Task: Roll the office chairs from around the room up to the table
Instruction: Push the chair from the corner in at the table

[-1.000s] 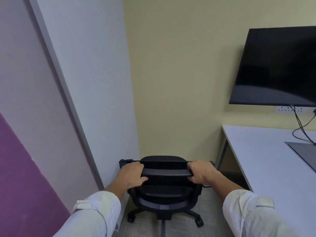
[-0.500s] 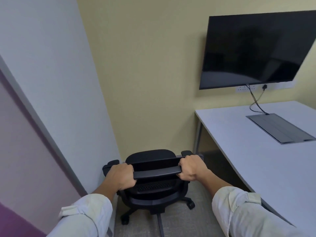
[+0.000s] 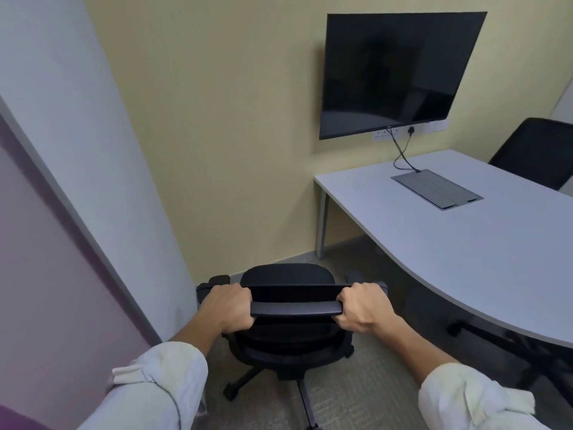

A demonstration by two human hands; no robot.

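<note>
Both hands, the left hand (image 3: pixel 228 308) and the right hand (image 3: pixel 362 310), are closed around the top bar of the black office chair (image 3: pixel 288 324), which stands in the corner just left of the table (image 3: pixel 465 243). Swung right carelessly, its armrest could catch the table's edge, or a wheel could knock against the table leg (image 3: pixel 322 225).
</note>
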